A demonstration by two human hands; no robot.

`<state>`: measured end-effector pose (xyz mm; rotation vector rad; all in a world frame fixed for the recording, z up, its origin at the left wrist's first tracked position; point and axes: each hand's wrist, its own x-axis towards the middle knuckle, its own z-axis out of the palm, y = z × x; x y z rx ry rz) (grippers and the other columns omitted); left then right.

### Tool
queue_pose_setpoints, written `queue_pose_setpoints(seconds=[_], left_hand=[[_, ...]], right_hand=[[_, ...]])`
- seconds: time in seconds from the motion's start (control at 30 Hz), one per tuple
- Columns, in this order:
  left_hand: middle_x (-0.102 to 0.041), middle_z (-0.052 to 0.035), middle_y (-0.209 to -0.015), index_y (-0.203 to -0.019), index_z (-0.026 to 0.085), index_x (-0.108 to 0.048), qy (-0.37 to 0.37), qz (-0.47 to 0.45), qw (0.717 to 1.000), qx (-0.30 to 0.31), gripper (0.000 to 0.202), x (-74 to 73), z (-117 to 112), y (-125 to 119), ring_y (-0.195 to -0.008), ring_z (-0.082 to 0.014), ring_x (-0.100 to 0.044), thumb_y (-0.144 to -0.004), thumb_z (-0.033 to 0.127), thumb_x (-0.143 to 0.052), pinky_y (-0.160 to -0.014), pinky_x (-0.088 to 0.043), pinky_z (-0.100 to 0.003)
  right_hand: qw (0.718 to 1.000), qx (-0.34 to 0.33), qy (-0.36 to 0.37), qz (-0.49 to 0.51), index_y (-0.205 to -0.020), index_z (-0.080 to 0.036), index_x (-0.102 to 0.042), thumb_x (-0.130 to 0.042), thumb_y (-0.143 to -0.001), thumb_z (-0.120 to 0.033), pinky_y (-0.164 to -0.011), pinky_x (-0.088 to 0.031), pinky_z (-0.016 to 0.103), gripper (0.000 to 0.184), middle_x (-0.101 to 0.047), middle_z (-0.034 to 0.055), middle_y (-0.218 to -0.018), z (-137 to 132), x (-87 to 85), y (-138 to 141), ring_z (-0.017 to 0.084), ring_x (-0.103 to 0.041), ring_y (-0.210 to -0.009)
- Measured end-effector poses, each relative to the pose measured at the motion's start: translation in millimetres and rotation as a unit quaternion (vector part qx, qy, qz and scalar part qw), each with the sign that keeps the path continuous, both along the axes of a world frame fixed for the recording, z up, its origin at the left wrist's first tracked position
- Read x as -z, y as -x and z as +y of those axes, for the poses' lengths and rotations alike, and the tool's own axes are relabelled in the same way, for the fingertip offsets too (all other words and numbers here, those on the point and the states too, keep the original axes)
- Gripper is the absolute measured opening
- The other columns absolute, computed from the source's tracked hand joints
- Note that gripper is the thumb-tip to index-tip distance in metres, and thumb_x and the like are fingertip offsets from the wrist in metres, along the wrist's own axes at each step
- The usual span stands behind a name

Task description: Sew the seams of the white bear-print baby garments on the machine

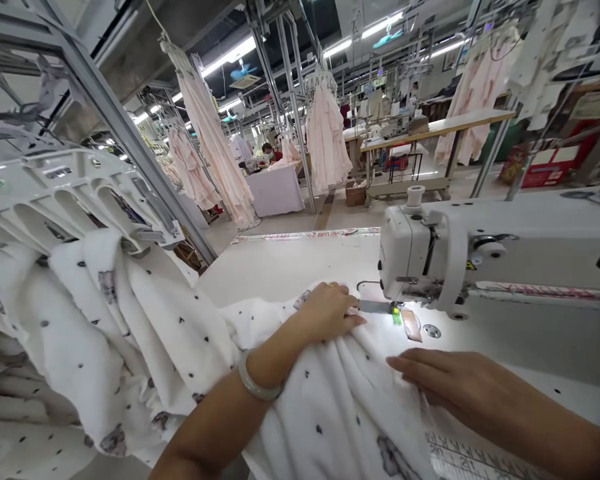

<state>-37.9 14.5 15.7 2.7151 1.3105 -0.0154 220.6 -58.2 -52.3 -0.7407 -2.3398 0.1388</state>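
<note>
Cloth (325,400), white with dark prints, lay in folds toward the desk's (290,267) near edge, beside a ruler (470,457). The right hand (445,377) rested at its right side, fingers straight and together; whether that grip pinched any fabric, I could not tell. The grip of the left hand (330,310) was clamped on the cloth farther in. Printed pieces (80,327) hung from a rack (80,167) past the left edge. A sewing machine (545,247) stood toward the right edge; pink garments (327,133) hung beyond the far edge.
</note>
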Motion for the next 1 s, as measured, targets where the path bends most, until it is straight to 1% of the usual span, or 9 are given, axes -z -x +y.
queue_pose_setpoints(seconds=[0.07,0.1,0.27,0.37,0.43,0.53,0.63,0.8,1.0], left_hand=[[-0.075,-0.0112,-0.113,-0.115,0.018,-0.079,0.006,0.009,1.0,-0.004,0.031,-0.9,0,3,-0.117,-0.0321,-0.068,-0.104,0.044,-0.066,-0.107,-0.05,-0.045],[-0.074,-0.0108,-0.112,-0.113,0.019,-0.08,0.01,0.013,1.0,-0.003,0.031,-1.2,0,4,-0.117,-0.0318,-0.067,-0.103,0.045,-0.067,-0.107,-0.05,-0.044],[-0.073,-0.01,-0.112,-0.104,0.019,-0.079,0.02,-0.003,1.0,-0.001,0.018,0.4,-3,3,-0.119,-0.0308,-0.065,-0.1,0.034,-0.071,-0.109,-0.047,-0.044],[-0.072,-0.0106,-0.121,-0.096,0.019,-0.075,-0.005,-0.078,0.997,-0.001,0.008,-0.5,-5,2,-0.127,-0.0309,-0.06,-0.098,0.023,-0.069,-0.114,-0.044,-0.045],[-0.072,-0.0114,-0.127,-0.097,0.018,-0.072,-0.003,-0.142,0.99,0.015,0.004,-4.3,-5,0,-0.134,-0.0306,-0.057,-0.095,0.019,-0.069,-0.119,-0.04,-0.044],[-0.075,-0.0102,-0.121,-0.107,0.017,-0.068,0.091,-0.188,0.978,0.017,0.014,-12.5,0,-6,-0.12,-0.0267,-0.067,-0.096,0.024,-0.066,-0.106,-0.05,-0.036],[-0.076,-0.0075,-0.121,-0.116,0.019,-0.068,0.186,-0.163,0.969,-0.008,0.024,-14.8,12,-16,-0.105,-0.0249,-0.072,-0.096,0.031,-0.064,-0.09,-0.055,-0.032],[-0.079,-0.0062,-0.12,-0.11,0.02,-0.073,0.236,-0.136,0.962,-0.001,0.021,2.3,30,-35,-0.112,-0.0274,-0.073,-0.096,0.032,-0.065,-0.093,-0.054,-0.031],[-0.08,-0.0045,-0.117,-0.109,0.021,-0.075,0.193,-0.143,0.97,-0.028,0.022,15.8,17,-33,-0.109,-0.0265,-0.074,-0.095,0.036,-0.07,-0.096,-0.052,-0.031]], right_hand=[[0.994,-0.063,-0.049,-0.069,-0.149,-0.027,-0.059,-0.042,-0.097,0.001,-0.067,-0.058,0.027,0.061,-0.077,0.0042,-0.098,8,5.7,6,0.018,-0.074,-0.076],[0.991,-0.074,-0.068,-0.084,-0.15,-0.023,-0.056,-0.041,-0.096,0.004,-0.067,-0.058,0.028,0.063,-0.076,0.0049,-0.097,9,9.0,9,0.018,-0.073,-0.077],[0.991,-0.043,-0.103,-0.073,-0.126,-0.019,-0.068,-0.042,-0.093,0.006,-0.058,-0.053,0.028,0.049,-0.073,0.007,-0.092,0,15.1,17,0.02,-0.071,-0.072],[0.989,-0.031,-0.129,-0.064,-0.133,-0.017,-0.066,-0.042,-0.097,0.003,-0.068,-0.06,0.031,0.048,-0.077,0.0133,-0.117,-2,11.5,11,0.023,-0.076,-0.089],[0.986,-0.037,-0.149,-0.069,-0.139,-0.018,-0.064,-0.041,-0.097,0.004,-0.078,-0.064,0.033,0.053,-0.077,0.0123,-0.128,0,9.7,3,0.022,-0.077,-0.096],[0.981,-0.051,-0.171,-0.071,-0.141,-0.02,-0.063,-0.041,-0.096,0.007,-0.087,-0.065,0.033,0.058,-0.078,0.0082,-0.13,5,11.0,-7,0.021,-0.078,-0.102],[0.986,-0.037,-0.154,-0.048,-0.134,-0.019,-0.067,-0.043,-0.101,0.001,-0.092,-0.065,0.037,0.046,-0.079,0.011,-0.124,9,14.3,-11,0.023,-0.077,-0.106],[0.992,-0.045,-0.103,-0.059,-0.127,-0.012,-0.067,-0.048,-0.099,-0.004,-0.081,-0.068,0.035,0.035,-0.078,0.0156,-0.121,15,9.2,-8,0.026,-0.078,-0.103],[0.997,-0.042,-0.053,-0.03,-0.113,-0.018,-0.07,-0.051,-0.099,-0.006,-0.084,-0.067,0.036,0.026,-0.081,0.0102,-0.109,9,3.6,-2,0.025,-0.077,-0.097]])
